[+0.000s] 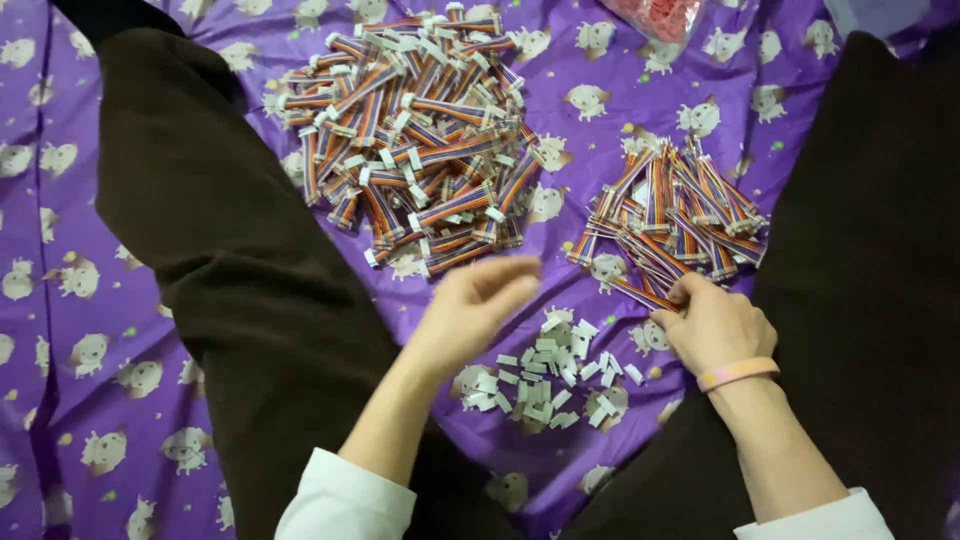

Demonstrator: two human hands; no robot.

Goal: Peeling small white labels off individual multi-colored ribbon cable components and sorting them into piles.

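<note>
Setting: most likely a home used for piecework, not a workshop. The person sits with dark-trousered legs (250, 280) spread on a purple cartoon-print sheet (60, 250), apparently a bed or the floor. On it lie heaps of striped ribbon cables (415, 135), loose white connectors (545, 375) and a bag of red bits (655, 18).

Left hand (478, 300) loose, right hand (712, 322) curled.

A glossy purple cloth (120, 420) is seen throughout. Matt white plastic connectors (545, 375) lie lower centre; smooth plastic-coated ribbon cables (420, 140) are heaped above. Matt dark trousers (230, 260) flank them.
</note>
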